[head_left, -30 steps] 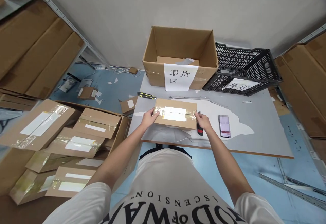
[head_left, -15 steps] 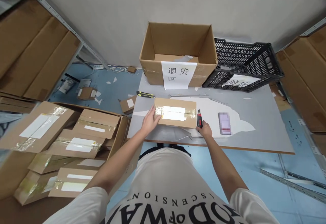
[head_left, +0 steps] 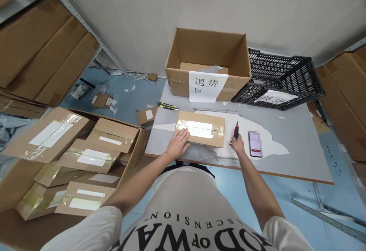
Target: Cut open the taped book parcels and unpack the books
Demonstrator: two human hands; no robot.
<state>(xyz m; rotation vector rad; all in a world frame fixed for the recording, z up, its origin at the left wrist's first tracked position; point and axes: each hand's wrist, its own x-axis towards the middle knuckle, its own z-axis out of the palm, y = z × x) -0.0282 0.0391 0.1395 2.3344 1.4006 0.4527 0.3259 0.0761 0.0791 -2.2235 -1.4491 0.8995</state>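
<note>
A taped cardboard parcel (head_left: 200,129) with a white label lies on the grey table in front of me. My left hand (head_left: 177,146) rests on its near left corner, palm down and fingers stretched out. To the right of the parcel, my right hand (head_left: 238,144) grips a red and black box cutter (head_left: 236,131) that points away from me. The cutter is apart from the parcel. A phone (head_left: 255,144) with a lit screen lies just right of that hand. Beyond the parcel's left end is a yellow and black box cutter (head_left: 168,106).
At the table's back stand an open carton (head_left: 177,76) with a paper sign and a black plastic crate (head_left: 310,79). A large box (head_left: 140,144) full of taped parcels is on my left. White paper (head_left: 268,144) covers part of the table (head_left: 309,155). Shelves with cartons flank both sides.
My right hand has drawn away from the parcel's right end with the cutter. The left hand has shifted from gripping the parcel's left end to lying flat on it. The view has shifted slightly.
</note>
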